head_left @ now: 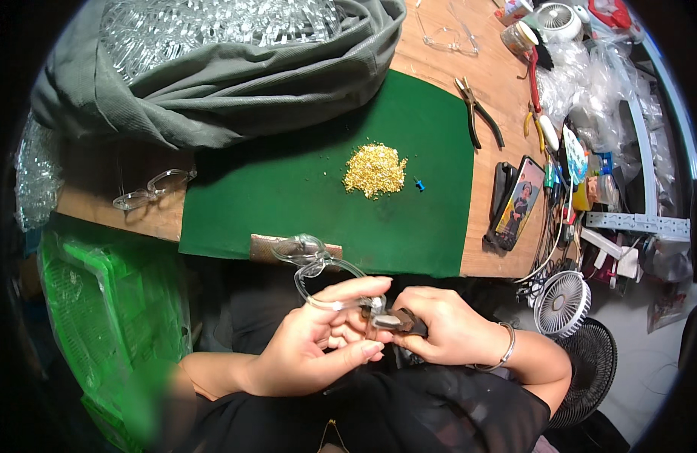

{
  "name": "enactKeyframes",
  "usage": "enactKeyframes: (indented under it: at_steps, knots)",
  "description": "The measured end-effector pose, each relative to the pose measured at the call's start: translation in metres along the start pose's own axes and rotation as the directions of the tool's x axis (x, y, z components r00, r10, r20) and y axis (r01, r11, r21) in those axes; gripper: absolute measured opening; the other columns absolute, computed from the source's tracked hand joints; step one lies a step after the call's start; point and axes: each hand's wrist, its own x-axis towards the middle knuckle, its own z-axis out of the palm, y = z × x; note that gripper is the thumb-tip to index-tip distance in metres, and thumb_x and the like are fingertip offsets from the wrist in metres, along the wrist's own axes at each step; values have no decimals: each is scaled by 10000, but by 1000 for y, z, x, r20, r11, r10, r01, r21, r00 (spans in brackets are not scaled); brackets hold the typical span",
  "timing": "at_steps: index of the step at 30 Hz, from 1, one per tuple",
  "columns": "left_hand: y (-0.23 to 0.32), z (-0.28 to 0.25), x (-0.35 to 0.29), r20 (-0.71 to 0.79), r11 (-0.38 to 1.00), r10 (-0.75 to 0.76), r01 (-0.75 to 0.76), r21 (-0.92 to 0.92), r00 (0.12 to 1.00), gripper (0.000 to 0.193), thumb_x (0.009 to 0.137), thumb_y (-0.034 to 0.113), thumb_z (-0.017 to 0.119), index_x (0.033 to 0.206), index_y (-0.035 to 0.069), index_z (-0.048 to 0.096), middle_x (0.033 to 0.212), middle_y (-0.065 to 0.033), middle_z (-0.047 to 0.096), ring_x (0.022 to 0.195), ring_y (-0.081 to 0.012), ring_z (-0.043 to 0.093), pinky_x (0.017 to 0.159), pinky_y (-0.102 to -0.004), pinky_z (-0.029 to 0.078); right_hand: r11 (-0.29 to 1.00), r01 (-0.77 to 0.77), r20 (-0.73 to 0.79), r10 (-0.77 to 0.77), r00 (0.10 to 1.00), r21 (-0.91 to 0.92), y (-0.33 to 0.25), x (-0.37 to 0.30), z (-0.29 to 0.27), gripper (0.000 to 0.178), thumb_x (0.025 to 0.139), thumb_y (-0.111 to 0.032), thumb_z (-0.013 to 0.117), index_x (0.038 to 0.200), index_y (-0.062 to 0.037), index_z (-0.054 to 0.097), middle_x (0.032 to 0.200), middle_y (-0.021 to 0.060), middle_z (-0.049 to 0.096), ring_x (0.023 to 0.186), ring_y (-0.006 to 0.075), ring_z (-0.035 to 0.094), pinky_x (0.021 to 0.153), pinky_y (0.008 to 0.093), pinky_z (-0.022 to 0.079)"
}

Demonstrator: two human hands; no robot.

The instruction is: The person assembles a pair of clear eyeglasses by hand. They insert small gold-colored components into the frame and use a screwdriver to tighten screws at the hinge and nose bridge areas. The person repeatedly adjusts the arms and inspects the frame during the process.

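Closed around a pair of clear plastic eyeglass frames [300, 281], my left hand [307, 347] keeps them just off the near table edge. My right hand [454, 328] is wrapped round a dark hand tool that looks like pliers [397, 321]. Its metal end meets the frames near the left fingertips, at what appears to be the hinge corner. The fingers partly hide that contact. Beyond my hands, a heap of tiny gold-coloured metal pieces [375, 170] lies on a green mat [273, 189], with a blue push pin [419, 185] to its right.
A grey cloth sack [235, 98] full of clear frames fills the far left. Loose clear frames [156, 189] lie left of the mat. Black-handled pliers [478, 113], a phone [520, 200] and cables stand right. Green crates [114, 302] are lower left; small fans [562, 303] lower right.
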Motion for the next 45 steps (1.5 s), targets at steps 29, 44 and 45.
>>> enactKeyframes:
  at_steps: [29, 44, 45]
  knots:
    - [-18, 0, 10, 135, 715, 337, -347, 607, 932, 580, 732, -45, 698, 1252, 3, 444, 859, -101, 621, 627, -156, 581, 531, -250, 440, 850, 275, -353, -452, 819, -449, 28, 12, 27, 254, 581, -124, 642, 793, -23, 543, 748, 99, 495, 675, 255, 506, 636, 360, 399]
    - [-25, 6, 12, 83, 642, 481, -415, 645, 873, 470, 721, -17, 712, 1151, 39, 530, 838, -88, 634, 726, -232, 630, 647, -286, 514, 852, 261, -294, -420, 859, -453, 36, 14, 31, 185, 551, -70, 639, 663, -55, 492, 618, 70, 391, 575, 241, 434, 548, 332, 359]
    - [-26, 5, 12, 84, 637, 484, -416, 648, 871, 465, 727, -16, 710, 1152, 36, 530, 834, -89, 635, 720, -229, 630, 641, -283, 514, 855, 265, -287, -418, 862, -446, 36, 15, 30, 183, 557, -70, 640, 663, -56, 491, 620, 71, 392, 575, 243, 436, 549, 332, 361]
